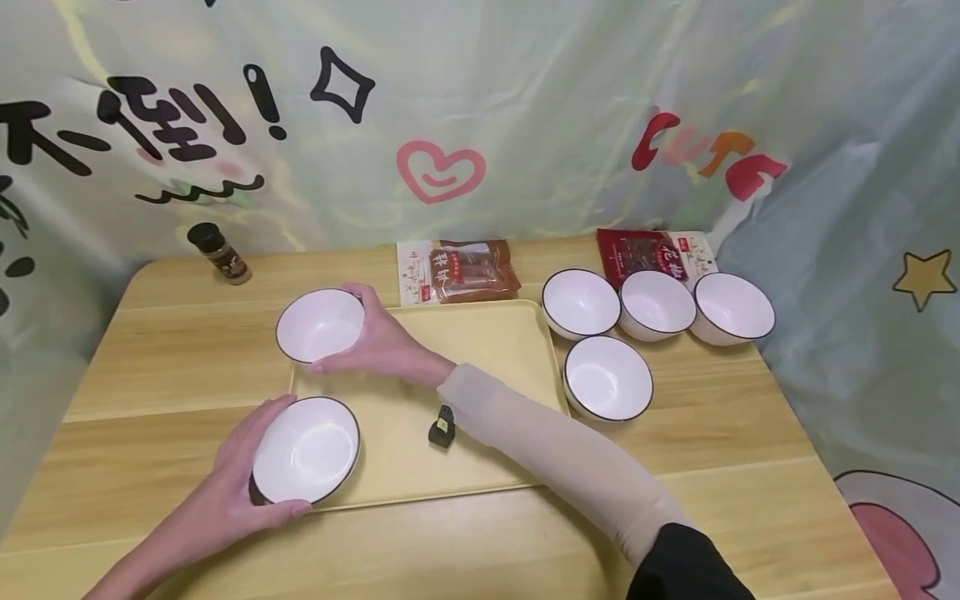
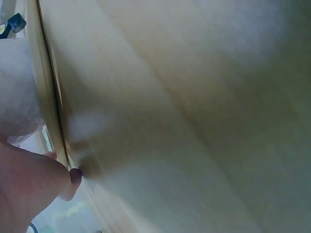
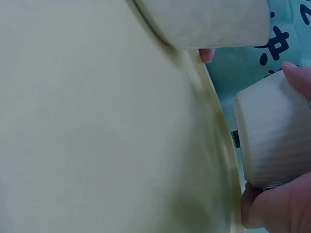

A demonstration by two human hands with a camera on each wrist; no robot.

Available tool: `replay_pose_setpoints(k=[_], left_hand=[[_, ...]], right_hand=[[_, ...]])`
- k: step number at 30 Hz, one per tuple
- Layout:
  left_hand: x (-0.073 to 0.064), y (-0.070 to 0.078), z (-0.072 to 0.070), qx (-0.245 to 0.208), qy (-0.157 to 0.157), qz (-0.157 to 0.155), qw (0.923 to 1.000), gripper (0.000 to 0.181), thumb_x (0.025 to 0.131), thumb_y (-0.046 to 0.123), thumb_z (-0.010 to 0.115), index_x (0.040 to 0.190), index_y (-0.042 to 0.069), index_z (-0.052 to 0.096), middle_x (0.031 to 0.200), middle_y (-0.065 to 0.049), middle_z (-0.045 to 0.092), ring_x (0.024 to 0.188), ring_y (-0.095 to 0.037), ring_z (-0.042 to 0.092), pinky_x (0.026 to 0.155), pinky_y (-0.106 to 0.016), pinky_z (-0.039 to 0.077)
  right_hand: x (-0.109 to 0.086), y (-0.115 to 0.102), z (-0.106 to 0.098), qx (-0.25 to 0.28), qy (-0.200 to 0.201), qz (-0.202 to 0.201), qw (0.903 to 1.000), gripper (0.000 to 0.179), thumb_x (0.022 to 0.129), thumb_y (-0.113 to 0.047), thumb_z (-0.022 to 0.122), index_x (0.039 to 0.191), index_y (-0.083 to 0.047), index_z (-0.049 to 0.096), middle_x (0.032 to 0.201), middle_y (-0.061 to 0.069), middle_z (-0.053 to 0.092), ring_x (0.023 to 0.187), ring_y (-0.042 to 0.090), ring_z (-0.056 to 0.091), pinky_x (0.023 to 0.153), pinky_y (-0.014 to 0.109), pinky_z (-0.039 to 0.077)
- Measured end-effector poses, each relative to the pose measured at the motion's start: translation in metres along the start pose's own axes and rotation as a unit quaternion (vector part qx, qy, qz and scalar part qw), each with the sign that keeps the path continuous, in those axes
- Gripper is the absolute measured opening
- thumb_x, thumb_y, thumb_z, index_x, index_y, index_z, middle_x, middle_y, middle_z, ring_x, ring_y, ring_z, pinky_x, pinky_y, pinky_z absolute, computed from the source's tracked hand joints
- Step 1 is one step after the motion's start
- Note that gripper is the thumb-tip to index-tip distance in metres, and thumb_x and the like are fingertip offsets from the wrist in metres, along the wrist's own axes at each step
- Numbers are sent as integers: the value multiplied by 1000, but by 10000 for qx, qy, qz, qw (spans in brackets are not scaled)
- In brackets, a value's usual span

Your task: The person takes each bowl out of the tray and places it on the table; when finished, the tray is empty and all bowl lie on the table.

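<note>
My left hand (image 1: 240, 475) grips a white bowl (image 1: 307, 450) with a thin dark rim, its thumb along the near side and its fingers round the left. This bowl is over the near left corner of a pale yellow tray (image 1: 495, 333). Farther back, a matching bowl (image 1: 321, 325) is held by my right hand (image 1: 382, 337), which reaches across the tray and spans the bowl's right side. In the right wrist view, the right-hand bowl (image 3: 277, 131) shows its ridged outer wall between thumb and fingers. Both bowls look bare inside.
Several matching bowls (image 1: 609, 379) cluster at the tray's right edge. Behind stand a brown spice packet (image 1: 472, 271), a red packet (image 1: 637, 254) and a black-capped spice jar (image 1: 219, 253). A small black object (image 1: 442, 427) shows beside the right sleeve. A printed curtain (image 1: 525, 125) hangs behind the table.
</note>
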State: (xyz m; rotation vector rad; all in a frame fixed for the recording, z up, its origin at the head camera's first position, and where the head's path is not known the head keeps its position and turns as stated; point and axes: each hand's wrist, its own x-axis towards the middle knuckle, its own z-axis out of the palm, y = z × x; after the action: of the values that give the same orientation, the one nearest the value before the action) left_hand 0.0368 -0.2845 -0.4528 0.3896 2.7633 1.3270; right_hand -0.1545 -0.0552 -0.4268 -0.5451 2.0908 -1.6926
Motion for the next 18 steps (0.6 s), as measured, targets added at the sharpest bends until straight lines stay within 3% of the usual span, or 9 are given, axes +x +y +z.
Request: replay_pose_setpoints(k=[6,14,18], left_hand=[[-1,0,1,-6,5,-29,10000,125,73,26,103,174,25,29,174,-4,27,154,-18,20,110,-76,19],[1,3,0,-9,-6,62,10000,126,71,25,104,173,24,29,174,-5,28,153,-31,21,111,-76,17],[1,4,0,18,15,148,9999,128,69,24,104,173,23,30,173,-5,29,153,-27,22,111,-75,17]], right_hand=[[-3,-3,-4,40,-22,-126,9999,118,70,-24,107,163,-25,35,144,0,54,123,16,59,97,32,54],[-7,-10,-13,31,167,-285,9994,119,70,-22,107,163,-25,33,149,-3,52,125,16,59,100,34,53],[-11,-17,-19,221,218,-323,9990,118,71,-20,106,164,-24,33,150,-1,52,125,18,59,101,34,54]])
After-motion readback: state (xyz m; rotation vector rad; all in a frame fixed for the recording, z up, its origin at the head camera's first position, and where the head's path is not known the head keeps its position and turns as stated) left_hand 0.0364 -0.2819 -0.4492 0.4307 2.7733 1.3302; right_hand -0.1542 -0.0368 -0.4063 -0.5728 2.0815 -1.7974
